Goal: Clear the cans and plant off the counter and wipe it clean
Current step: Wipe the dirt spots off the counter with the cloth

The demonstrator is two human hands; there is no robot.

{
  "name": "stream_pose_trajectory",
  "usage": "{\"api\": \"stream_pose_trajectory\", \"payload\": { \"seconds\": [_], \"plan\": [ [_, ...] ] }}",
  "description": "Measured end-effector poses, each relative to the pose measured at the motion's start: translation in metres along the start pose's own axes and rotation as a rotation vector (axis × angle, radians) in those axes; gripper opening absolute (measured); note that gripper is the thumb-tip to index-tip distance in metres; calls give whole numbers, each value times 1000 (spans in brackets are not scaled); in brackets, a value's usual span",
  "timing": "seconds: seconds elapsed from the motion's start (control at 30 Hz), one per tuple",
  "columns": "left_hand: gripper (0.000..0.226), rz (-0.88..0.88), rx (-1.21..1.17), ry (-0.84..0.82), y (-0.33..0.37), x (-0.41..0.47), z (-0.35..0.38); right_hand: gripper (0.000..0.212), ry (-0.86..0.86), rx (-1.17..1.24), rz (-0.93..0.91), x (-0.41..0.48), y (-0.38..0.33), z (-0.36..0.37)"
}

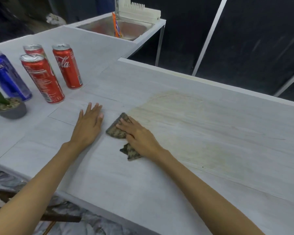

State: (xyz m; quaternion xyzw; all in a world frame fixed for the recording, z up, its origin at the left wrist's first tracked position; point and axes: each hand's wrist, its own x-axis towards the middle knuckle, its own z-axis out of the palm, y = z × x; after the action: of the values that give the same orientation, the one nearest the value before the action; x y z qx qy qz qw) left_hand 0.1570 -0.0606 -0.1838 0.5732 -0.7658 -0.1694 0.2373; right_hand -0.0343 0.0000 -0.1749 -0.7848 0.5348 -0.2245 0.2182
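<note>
My right hand [139, 138] presses flat on a dark mottled cloth [116, 130] in the middle of the pale grey counter [159, 184]. My left hand [88, 123] lies flat, fingers apart, on the counter just left of the cloth and holds nothing. At the far left stand three red cans [42, 78] [67, 66] [34, 49] and a blue can [6, 77]. In front of the blue can sits a small grey pot with a green-leafed plant [10, 107]. A yellowish stain [185, 119] spreads on the counter right of the cloth.
A steel sink [131, 29] with an orange bottle [117, 27] in it lies at the back, a white rack [139, 12] behind it. The counter's far edge [210, 78] drops to a dark space with white frame bars. Marbled floor shows at lower left.
</note>
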Motion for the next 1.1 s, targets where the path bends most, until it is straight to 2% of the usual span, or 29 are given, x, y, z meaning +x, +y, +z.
{"api": "stream_pose_trajectory", "payload": {
  "seconds": [0.1,0.23,0.33,0.4,0.5,0.6,0.7,0.77,0.83,0.97,1.03,1.1],
  "plan": [
    [49,26,-45,37,-2,-1,0,47,-6,34,16,-11,20,-23],
    [49,2,-91,64,-2,0,1,44,208,-55,261,18,62,-49],
    [49,2,-107,77,-2,0,4,43,271,-102,387,67,67,-45],
    [48,9,-122,80,-2,0,5,43,287,-64,376,97,51,-30],
    [48,14,-166,78,-3,0,3,43,217,8,240,111,13,2],
    [48,15,-207,89,-2,-1,2,46,129,13,78,77,-16,25],
    [48,14,-207,88,-2,-2,0,46,83,29,23,23,-15,17],
    [48,26,-189,82,-2,-3,0,45,106,30,66,-6,1,-3],
    [48,37,-160,67,-1,-4,0,45,178,1,190,-14,23,-25],
    [49,74,-55,29,0,-6,3,44,286,-75,413,16,46,-42],
    [49,99,8,25,2,-7,3,44,294,-67,417,28,43,-34],
    [48,166,88,26,6,-10,3,44,245,-27,316,22,33,-24]
  ]
}}
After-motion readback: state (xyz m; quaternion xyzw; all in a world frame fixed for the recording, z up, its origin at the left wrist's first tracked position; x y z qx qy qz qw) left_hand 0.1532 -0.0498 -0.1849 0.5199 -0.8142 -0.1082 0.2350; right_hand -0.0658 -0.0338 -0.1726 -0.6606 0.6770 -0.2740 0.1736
